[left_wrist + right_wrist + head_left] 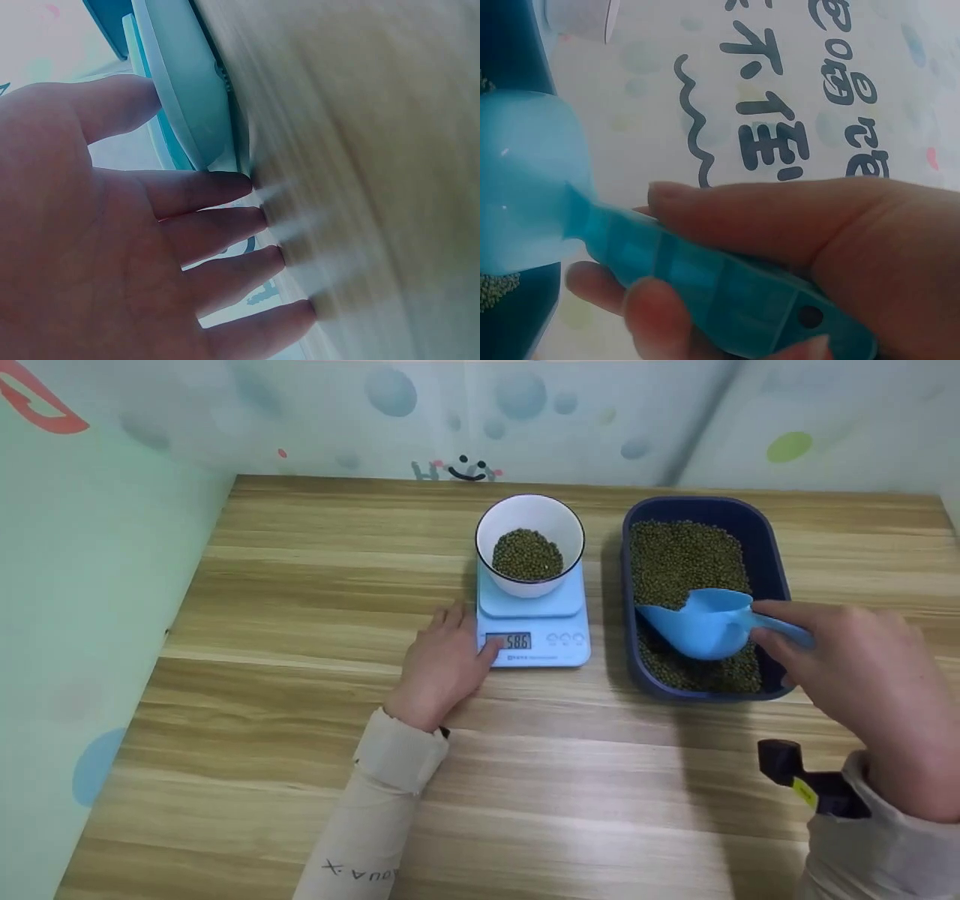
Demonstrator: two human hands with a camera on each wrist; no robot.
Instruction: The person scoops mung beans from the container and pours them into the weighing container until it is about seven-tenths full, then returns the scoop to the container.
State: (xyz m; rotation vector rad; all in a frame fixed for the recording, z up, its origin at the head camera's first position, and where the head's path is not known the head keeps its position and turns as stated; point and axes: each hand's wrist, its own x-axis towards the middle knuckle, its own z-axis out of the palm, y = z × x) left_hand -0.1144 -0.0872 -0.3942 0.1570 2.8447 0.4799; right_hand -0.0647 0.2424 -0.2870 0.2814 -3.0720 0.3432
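Note:
My right hand [862,660] grips the handle of a blue scoop [709,634] above the green beans [686,559] in a dark blue tub [772,555]. In the right wrist view, fingers and thumb wrap the ridged scoop handle [705,277]. My left hand [446,664] rests at the left side of a light blue kitchen scale [574,607], its thumb at the display's edge. The left wrist view shows its straight fingertips touching the table and the thumb against the scale [187,82]. On the scale stands a white bowl [487,525] part-filled with green beans [527,555]. The display reads about 58.6.
The wooden table [285,607] meets a patterned wall [600,427] at the back and a pale green wall [82,585] on the left. A dark wrist mount [817,787] sticks out from the right sleeve. The tub stands right of the scale, with a gap between.

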